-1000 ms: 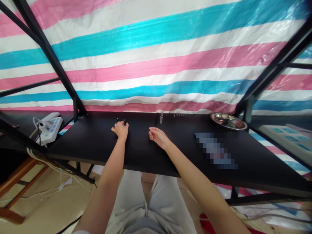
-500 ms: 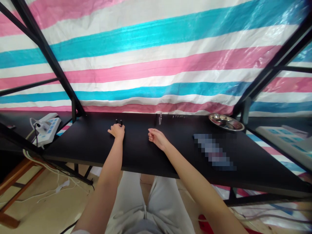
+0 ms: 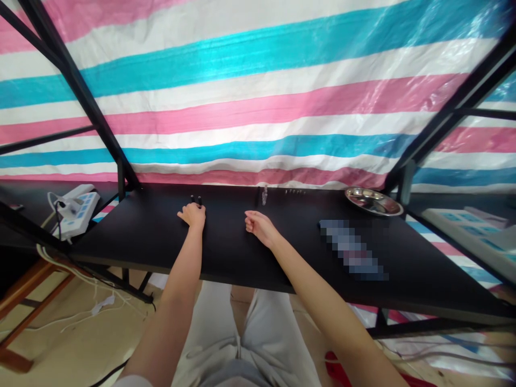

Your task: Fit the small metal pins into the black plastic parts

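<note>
My left hand [image 3: 193,216] rests palm down over the black table [image 3: 226,252], left of the middle. Its fingers are bent around a small black thing with two prongs [image 3: 196,199], whose dark tips stick out past the fingers; the rest is hidden under the hand. To the right, my right hand [image 3: 260,228] is curled closed just above or on the tabletop. Whatever may be inside it is hidden. Beyond that hand lie a slim dark stick [image 3: 258,196] and a small clear piece [image 3: 264,195], which are too small to name.
Several tiny pieces [image 3: 295,192] lie in a row at the back edge. A round metal plate [image 3: 373,202] sits at the back right, with a blurred-out blue item [image 3: 350,250] before it. Power strips [image 3: 83,215] and black frame bars [image 3: 86,102] flank the table; a striped sheet [image 3: 258,107] hangs behind.
</note>
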The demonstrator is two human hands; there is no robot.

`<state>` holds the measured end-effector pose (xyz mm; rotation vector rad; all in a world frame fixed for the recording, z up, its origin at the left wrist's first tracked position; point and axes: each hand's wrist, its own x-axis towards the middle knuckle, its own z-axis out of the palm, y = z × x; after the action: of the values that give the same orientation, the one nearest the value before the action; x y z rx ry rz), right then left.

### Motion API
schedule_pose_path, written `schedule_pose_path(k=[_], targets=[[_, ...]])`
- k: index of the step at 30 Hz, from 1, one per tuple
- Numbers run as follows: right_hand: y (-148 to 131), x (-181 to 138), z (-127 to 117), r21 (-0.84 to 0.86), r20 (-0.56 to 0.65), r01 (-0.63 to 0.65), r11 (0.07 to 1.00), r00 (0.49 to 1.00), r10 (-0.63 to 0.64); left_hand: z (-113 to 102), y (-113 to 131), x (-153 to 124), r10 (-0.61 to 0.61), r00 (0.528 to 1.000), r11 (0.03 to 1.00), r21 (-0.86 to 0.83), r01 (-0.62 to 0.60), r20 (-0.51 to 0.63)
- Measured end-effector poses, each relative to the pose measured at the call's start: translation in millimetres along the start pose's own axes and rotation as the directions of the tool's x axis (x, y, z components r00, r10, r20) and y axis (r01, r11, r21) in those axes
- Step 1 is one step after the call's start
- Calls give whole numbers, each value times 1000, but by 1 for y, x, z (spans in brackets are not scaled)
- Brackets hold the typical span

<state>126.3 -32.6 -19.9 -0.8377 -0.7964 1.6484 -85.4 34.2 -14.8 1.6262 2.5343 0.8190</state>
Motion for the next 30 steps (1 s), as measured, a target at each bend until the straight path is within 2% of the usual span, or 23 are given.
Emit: schedule_pose_path(k=[4, 6, 7, 9, 11, 13, 14, 16, 19, 21, 22, 23, 25, 26, 28, 30], targets=[[-4, 0, -3, -2, -1, 20, 1000, 1000, -20, -5, 1, -7, 33, 999, 999, 21, -33, -11], [-7, 2, -7, -16, -58, 55, 998, 997, -55, -8, 7, -15, 138, 990, 990, 1, -138, -10], [-8, 3, -10, -45, -120, 81, 996, 989, -86, -8, 12, -21, 227, 974, 974, -18, -227, -9], [-11, 7, -16, -158, -280, 142, 977, 943, -182, -7, 25, -35, 451, 893, 889, -90, -448, 11], [-16, 13, -22, -253, -370, 181, 950, 890, -268, -3, 41, -51, 675, 736, 731, -170, -660, 44], [-25, 21, -28, -259, -394, 225, 939, 864, -315, 4, 56, -65, 808, 587, 582, -236, -778, 58], [-30, 25, -30, -241, -402, 254, 937, 852, -335, 8, 63, -71, 839, 540, 537, -252, -805, 61], [-41, 36, -34, -243, -451, 320, 916, 798, -399, 17, 74, -76, 860, 502, 507, -248, -825, 88], [-49, 49, -40, -396, -532, 351, 848, 666, -524, 30, 87, -74, 849, 509, 528, -235, -816, 141], [-46, 53, -46, -598, -509, 302, 742, 572, -643, 37, 94, -69, 829, 539, 559, -231, -796, 149], [-42, 53, -48, -709, -460, 238, 663, 557, -692, 40, 98, -66, 821, 551, 570, -228, -789, 148], [-38, 52, -50, -803, -415, 140, 579, 567, -712, 43, 100, -64, 815, 561, 580, -220, -785, 147], [-30, 49, -54, -916, -349, -87, 392, 658, -668, 47, 105, -60, 811, 564, 584, -191, -789, 152], [-26, 47, -55, -939, -325, -156, 306, 695, -641, 49, 108, -58, 812, 562, 583, -174, -793, 156], [-23, 46, -57, -954, -300, -230, 193, 740, -602, 51, 112, -56, 814, 559, 579, -148, -802, 158], [-22, 46, -58, -958, -284, -247, 145, 754, -593, 52, 117, -53, 820, 553, 570, -137, -810, 149]])
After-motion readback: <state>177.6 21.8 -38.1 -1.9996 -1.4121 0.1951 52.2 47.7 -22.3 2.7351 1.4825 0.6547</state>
